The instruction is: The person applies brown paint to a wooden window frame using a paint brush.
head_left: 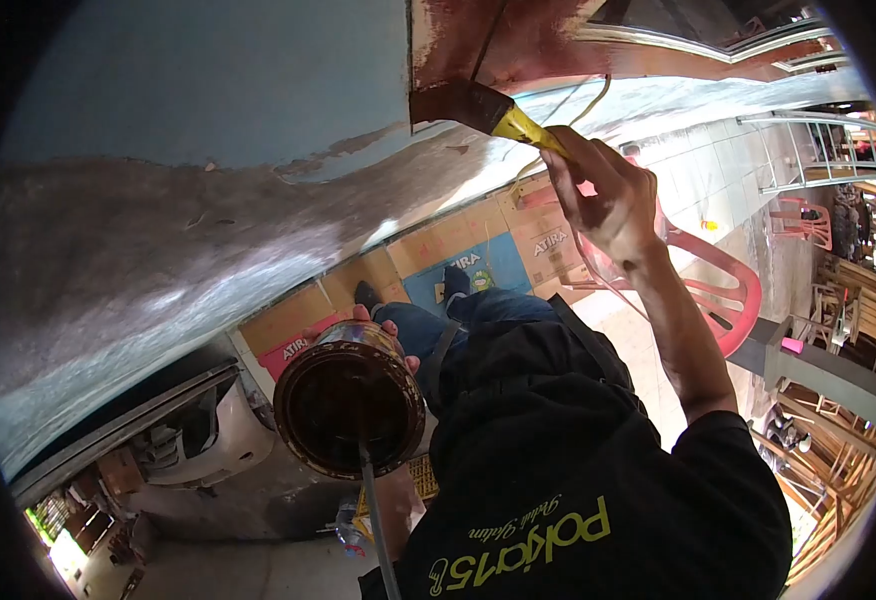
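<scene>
My right hand (606, 195) is closed on the yellow handle of a paintbrush (530, 130). The dark bristles touch the lower corner of a reddish-brown wooden frame (448, 55), where it meets the blue wall (228, 80). Lower down, my left hand (390, 335) holds a round can (293, 400) from behind, with fingertips showing at both sides of its rim. Dark brown paint stains the can, and its inside looks dark. A thin grey stick (369, 480) leans out of its opening.
Flattened cardboard (488, 225) lies under my feet along the wall. A red plastic chair (733, 290) stands beside my right arm. A metal ladder (823, 150) and stacked wood (858, 300) are at the right. A white car (238, 430) is at lower left.
</scene>
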{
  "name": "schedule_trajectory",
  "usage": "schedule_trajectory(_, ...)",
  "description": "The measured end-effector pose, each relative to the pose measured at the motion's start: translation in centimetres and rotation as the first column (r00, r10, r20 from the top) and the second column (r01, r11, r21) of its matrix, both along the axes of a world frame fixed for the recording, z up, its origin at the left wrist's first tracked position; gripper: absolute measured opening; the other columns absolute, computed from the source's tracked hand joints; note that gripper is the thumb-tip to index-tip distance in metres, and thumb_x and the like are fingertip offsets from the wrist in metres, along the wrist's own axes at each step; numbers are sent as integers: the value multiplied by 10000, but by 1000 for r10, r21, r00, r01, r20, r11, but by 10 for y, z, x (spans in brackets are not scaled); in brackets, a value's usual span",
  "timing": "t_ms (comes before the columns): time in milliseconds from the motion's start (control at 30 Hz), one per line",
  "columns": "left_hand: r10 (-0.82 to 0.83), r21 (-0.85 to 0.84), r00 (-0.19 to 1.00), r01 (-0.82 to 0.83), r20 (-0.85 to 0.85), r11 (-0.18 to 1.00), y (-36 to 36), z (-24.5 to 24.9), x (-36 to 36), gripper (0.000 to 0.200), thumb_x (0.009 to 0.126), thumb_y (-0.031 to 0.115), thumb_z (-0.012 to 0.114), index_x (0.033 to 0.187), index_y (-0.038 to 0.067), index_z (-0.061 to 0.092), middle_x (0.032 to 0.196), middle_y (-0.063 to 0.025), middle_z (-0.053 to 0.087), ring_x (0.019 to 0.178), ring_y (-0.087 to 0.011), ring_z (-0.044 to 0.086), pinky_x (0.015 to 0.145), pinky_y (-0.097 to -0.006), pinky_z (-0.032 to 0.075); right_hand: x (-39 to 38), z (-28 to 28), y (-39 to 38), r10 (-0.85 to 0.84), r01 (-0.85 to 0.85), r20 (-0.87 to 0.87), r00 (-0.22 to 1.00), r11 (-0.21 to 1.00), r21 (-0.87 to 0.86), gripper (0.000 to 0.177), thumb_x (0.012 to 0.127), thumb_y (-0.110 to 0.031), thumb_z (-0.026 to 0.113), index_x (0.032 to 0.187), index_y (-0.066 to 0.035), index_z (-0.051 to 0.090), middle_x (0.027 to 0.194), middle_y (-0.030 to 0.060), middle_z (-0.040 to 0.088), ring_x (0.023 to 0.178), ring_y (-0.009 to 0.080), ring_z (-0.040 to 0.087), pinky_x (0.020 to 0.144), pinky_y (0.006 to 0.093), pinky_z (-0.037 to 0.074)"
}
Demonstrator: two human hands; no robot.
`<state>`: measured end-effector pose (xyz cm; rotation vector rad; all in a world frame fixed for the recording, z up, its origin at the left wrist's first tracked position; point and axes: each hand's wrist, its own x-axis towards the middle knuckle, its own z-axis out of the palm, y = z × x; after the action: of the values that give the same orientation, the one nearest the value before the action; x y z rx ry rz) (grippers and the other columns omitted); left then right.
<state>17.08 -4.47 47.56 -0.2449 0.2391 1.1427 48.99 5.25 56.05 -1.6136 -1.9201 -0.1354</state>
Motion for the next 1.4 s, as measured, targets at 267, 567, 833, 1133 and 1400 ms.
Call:
schedule_trajectory(267,101,146,995,-101,5,984,-7,11,6,565,845,503,602,1304,189,502,1228,-194,482,1160,-364,427,861,-646,394,22,2,-7,-35,36,-41,999,999,26,218,863,-171,673,1061,-81,660,813,89,697,608,180,676,500,281,527)
schedule_trajectory(567,105,174,993,-111,45,978,-3,14,10,502,856,428,625,1315,272,494,1274,-177,475,1190,-387,394,828,-645,393,6,-9,-16,91,-98,-148,985,994,-37,276,828,-99,693,1099,-78,642,723,73,667,598,148,672,483,256,503)
schedule_trajectory(833,-55,6,998,56,-36,998,2,1,1,705,888,599,461,1291,21,478,1223,-184,518,1155,-313,453,861,-556,387,-4,-31,-11,67,-64,-165,984,998,25,297,805,-99,721,1092,-96,647,668,38,630,523,120,615,445,260,470)
schedule_trajectory(1133,42,-8,999,-42,-19,999,-9,4,4,750,868,622,487,1330,31,456,1279,-242,488,1187,-333,452,878,-586,371,22,-30,-5,-71,79,-64,995,987,139,266,836,-147,703,1091,-106,644,686,50,619,498,155,587,425,311,460)
schedule_trajectory(1400,-16,90,971,-6,238,996,-9,-5,1,532,835,448,651,1322,299,494,1438,-145,327,1323,-392,285,1014,-668,273,11,-33,-24,-8,26,-219,976,997,79,262,850,-135,682,1108,-102,649,686,66,640,536,161,625,437,292,482)
